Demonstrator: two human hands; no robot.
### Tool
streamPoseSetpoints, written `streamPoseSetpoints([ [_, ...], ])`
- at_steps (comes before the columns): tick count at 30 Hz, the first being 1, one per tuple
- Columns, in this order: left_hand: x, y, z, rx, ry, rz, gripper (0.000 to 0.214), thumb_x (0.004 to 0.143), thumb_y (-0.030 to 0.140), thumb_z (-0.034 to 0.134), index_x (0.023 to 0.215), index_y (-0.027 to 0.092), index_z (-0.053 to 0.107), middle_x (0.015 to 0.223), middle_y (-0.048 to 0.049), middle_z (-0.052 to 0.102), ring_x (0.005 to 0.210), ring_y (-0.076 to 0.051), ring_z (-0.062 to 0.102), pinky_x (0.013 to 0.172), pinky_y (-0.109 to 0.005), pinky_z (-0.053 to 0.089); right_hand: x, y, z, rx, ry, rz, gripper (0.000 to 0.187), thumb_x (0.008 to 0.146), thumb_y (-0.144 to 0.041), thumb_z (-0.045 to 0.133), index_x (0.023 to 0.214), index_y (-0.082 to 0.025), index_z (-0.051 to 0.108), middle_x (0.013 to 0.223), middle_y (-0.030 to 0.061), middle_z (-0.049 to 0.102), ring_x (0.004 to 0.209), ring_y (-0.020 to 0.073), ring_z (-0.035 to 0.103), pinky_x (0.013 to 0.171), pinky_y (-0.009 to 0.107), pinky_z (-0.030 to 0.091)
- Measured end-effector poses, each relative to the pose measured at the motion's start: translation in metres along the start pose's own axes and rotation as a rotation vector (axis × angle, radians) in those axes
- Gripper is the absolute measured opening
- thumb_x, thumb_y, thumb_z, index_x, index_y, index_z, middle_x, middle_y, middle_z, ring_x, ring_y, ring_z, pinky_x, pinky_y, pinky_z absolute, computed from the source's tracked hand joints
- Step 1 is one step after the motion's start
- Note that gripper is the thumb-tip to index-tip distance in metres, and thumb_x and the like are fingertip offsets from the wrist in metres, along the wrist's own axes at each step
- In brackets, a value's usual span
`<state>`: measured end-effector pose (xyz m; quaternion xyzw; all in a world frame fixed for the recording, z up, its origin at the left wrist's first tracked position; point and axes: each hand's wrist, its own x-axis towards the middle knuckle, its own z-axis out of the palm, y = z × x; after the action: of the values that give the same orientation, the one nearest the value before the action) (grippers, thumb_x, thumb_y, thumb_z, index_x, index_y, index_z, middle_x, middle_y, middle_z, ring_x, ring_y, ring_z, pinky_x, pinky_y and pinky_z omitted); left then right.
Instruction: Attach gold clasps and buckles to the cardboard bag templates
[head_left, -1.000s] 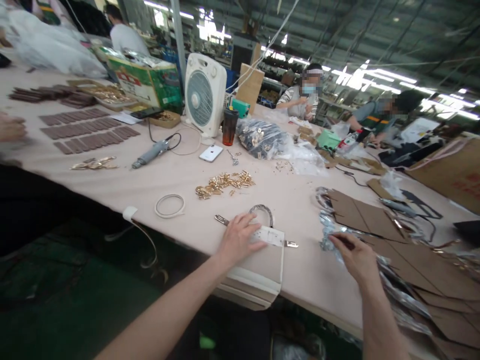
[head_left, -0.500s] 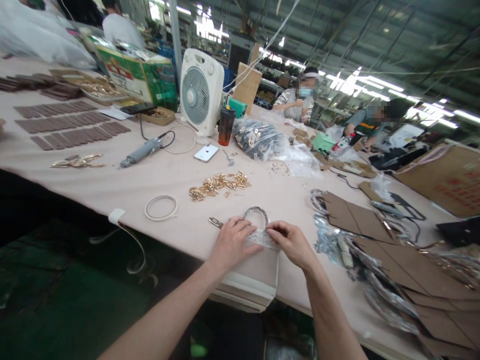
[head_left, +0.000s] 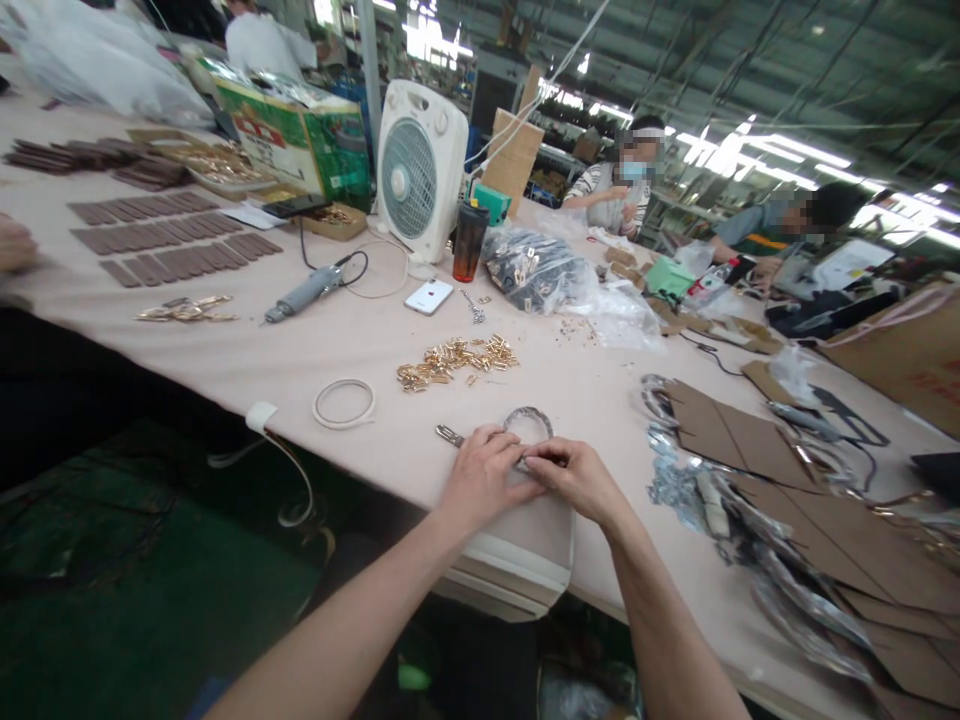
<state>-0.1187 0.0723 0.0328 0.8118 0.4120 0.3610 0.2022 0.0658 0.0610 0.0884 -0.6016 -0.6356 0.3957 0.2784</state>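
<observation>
A curved handle wrapped in clear plastic (head_left: 531, 412) lies near the table's front edge, its loop arching up beyond my hands. My left hand (head_left: 486, 472) is closed over its near part, the thumb stretched to the right. Out from under the left fingers, to the left, sticks a metal end piece (head_left: 448, 434). My right hand (head_left: 576, 474) pinches with thumb and index finger close against the left fingertips; what lies in the pinch is too small to make out. Just beyond is a pile of small gold metal fittings (head_left: 454, 362).
A roll of white tape (head_left: 343, 402) lies to the left, with a grey electric screwdriver (head_left: 304, 294) and pliers (head_left: 186, 310) behind. A phone (head_left: 428, 296), cup (head_left: 470, 243) and fan (head_left: 420, 170) stand farther back. Brown panels (head_left: 727, 425) with wrapped handles cover the right side. Co-workers sit across.
My right hand has moved left, so its fingertips now meet those of my left hand. The whole view has shifted slightly, with the table appearing farther right.
</observation>
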Motion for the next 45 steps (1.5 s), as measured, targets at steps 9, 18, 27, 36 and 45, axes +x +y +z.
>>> streamPoseSetpoints([
  [9, 0.001, 0.0, 0.0, -0.019, 0.004, -0.005, 0.046, 0.08, 0.047, 0.086, 0.118, 0.026, 0.072, 0.12, -0.0044, 0.073, 0.125, -0.029, 0.053, 0.107, -0.046, 0.047, 0.004, 0.01, 0.008, -0.05, 0.077, -0.037, 0.018, 0.085, -0.033, 0.07, 0.093, -0.023, 0.082, 0.093, 0.0041, 0.08, 0.087, 0.0229, 0.072, 0.084, 0.035, 0.052],
  [18, 0.0, -0.001, 0.001, -0.035, 0.025, -0.001, 0.042, 0.08, 0.045, 0.085, 0.116, 0.027, 0.072, 0.119, -0.0048, 0.073, 0.126, -0.029, 0.053, 0.107, -0.046, 0.047, -0.004, 0.016, 0.012, -0.136, 0.12, -0.142, 0.018, 0.09, -0.025, 0.066, 0.1, -0.027, 0.081, 0.097, 0.0029, 0.077, 0.094, 0.0208, 0.07, 0.089, 0.035, 0.05],
  [27, 0.001, 0.0, 0.0, -0.011, 0.015, -0.011, 0.038, 0.082, 0.039, 0.083, 0.116, 0.025, 0.071, 0.119, -0.0046, 0.074, 0.124, -0.029, 0.054, 0.107, -0.045, 0.048, -0.009, 0.018, 0.022, -0.267, 0.265, -0.186, 0.01, 0.091, -0.025, 0.069, 0.096, -0.026, 0.078, 0.092, 0.0043, 0.071, 0.086, 0.0215, 0.065, 0.081, 0.035, 0.05],
  [36, 0.002, 0.002, -0.002, 0.008, 0.008, -0.007, 0.049, 0.079, 0.046, 0.086, 0.121, 0.023, 0.071, 0.121, -0.0066, 0.074, 0.123, -0.03, 0.055, 0.109, -0.048, 0.047, -0.033, 0.019, 0.003, -0.046, 0.394, -0.211, 0.022, 0.098, -0.037, 0.061, 0.111, -0.024, 0.075, 0.105, 0.0076, 0.07, 0.092, 0.0212, 0.066, 0.08, 0.034, 0.052],
  [45, 0.004, 0.007, 0.0, 0.152, -0.034, 0.077, 0.053, 0.086, 0.042, 0.081, 0.132, 0.023, 0.064, 0.142, -0.0103, 0.064, 0.133, -0.035, 0.049, 0.11, -0.053, 0.044, -0.08, 0.052, 0.019, -0.104, 0.591, -0.161, 0.028, 0.094, -0.029, 0.067, 0.121, -0.024, 0.073, 0.12, 0.01, 0.067, 0.113, 0.0248, 0.063, 0.101, 0.042, 0.053],
])
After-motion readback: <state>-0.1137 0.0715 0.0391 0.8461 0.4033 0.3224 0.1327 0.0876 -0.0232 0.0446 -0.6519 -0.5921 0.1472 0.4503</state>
